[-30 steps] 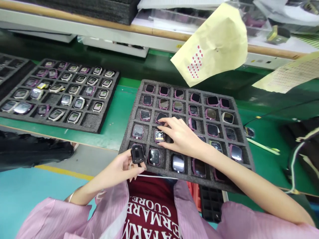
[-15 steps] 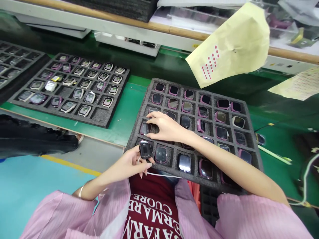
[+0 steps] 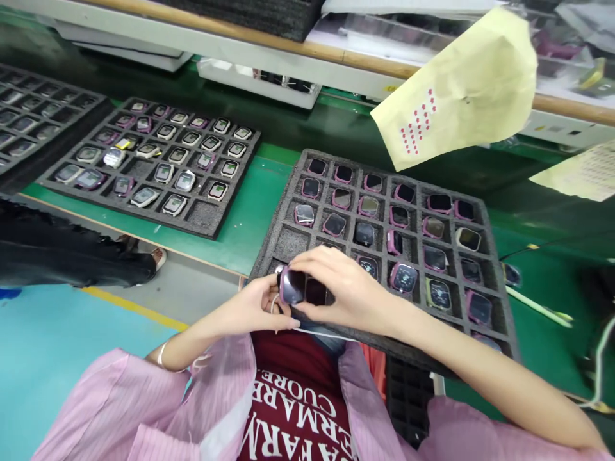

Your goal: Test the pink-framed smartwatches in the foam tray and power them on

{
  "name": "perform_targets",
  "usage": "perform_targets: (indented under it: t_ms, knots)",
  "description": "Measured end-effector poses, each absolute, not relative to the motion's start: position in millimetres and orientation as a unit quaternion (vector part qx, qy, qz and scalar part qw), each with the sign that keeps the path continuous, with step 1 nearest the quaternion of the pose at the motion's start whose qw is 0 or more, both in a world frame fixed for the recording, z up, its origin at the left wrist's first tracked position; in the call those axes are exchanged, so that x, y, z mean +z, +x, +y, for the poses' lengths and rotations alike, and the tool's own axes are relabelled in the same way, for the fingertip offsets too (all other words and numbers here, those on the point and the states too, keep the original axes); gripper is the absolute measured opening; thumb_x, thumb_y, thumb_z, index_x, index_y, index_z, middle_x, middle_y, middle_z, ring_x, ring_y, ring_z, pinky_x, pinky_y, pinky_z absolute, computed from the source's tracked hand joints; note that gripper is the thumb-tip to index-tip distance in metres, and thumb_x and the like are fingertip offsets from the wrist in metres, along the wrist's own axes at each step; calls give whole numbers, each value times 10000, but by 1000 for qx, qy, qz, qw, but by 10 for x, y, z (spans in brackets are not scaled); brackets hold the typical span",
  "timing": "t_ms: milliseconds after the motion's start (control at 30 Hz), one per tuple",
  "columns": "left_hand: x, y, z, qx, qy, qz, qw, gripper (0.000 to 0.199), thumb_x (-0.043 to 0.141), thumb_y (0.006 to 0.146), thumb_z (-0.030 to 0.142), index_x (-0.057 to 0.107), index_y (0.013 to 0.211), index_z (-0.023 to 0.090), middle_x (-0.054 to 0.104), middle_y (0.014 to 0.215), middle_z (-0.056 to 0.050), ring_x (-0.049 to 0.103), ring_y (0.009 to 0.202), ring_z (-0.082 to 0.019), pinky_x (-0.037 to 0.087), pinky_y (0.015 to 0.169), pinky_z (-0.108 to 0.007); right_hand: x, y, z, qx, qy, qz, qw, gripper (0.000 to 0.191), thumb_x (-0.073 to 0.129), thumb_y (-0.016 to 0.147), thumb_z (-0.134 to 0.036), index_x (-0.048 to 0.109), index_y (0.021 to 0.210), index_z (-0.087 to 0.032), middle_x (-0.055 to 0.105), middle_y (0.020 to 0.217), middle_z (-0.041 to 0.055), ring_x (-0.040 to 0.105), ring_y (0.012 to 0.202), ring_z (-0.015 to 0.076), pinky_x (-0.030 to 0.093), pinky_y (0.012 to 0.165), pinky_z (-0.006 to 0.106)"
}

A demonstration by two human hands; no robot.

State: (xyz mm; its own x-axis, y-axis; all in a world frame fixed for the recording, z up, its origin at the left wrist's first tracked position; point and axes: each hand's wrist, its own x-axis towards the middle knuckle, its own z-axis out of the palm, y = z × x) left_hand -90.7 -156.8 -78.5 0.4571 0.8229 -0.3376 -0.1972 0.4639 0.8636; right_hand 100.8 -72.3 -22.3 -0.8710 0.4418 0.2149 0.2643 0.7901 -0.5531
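Note:
A purple-rimmed smartwatch case [image 3: 292, 286] with a dark glossy face is gripped by my right hand [image 3: 348, 288], thumb below and fingers above. My left hand [image 3: 266, 306] is closed right beside it, around a small black square device that the watch case now mostly hides. I cannot tell whether the two things touch. Both hands are over the near left corner of a grey foam tray [image 3: 283, 225], whose compartments hold many watch cases, mostly purple-rimmed. One compartment just above my hands is bare.
A second foam tray [image 3: 207, 221] of light and purple watches lies to the left, with another tray [image 3: 52, 131] beyond it. Yellow paper sheets [image 3: 461, 96] hang from the shelf. A person's leg [image 3: 72, 250] shows at the left edge. A pale green stick [image 3: 538, 306] lies right.
My right hand has lifted a watch case from a left-column compartment and brought it down to my left hand. The black device there is now mostly covered. The view has shifted slightly.

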Motion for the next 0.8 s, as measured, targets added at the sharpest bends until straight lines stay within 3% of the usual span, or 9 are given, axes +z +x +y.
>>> perform_targets:
  t_ms: [100,200,367,600,800]
  knots:
    - [-765,-879,-1580,338,404,405,747,403,797,687,241,541,981,138,594,748,19,570,624,-87,448,561,-198,-230,986,-821,218,-172,-955,106,279,608,840,-219,595,1099,-116,656,1077,139,592,963,262,472,839,423]
    - [-774,-825,-1614,343,411,432,726,356,713,777,362,539,1000,145,571,634,45,533,485,-79,399,442,-183,-262,974,-842,188,-160,-966,82,300,593,848,-215,592,1124,-99,657,1093,150,592,964,268,468,838,424]
    - [-811,-764,-1678,363,425,481,676,336,599,858,432,551,998,130,497,459,76,424,350,-61,312,366,-169,-366,995,-1023,133,-210,-960,132,309,519,890,-194,582,1167,-72,662,1091,174,606,965,284,468,836,446]
    - [-791,-747,-1695,360,429,489,669,320,605,858,404,568,1003,122,453,446,92,388,318,-51,274,340,-169,-514,1086,-1201,162,-254,-936,179,378,538,930,-287,520,1255,-94,636,1189,171,597,1035,281,486,846,428]
    - [-821,-752,-1698,358,422,477,682,337,627,845,379,558,1057,125,481,475,89,407,332,-50,319,353,-162,-589,1094,-1199,166,-266,-929,195,416,533,937,-286,466,1305,-107,615,1223,173,584,1053,284,497,860,445]
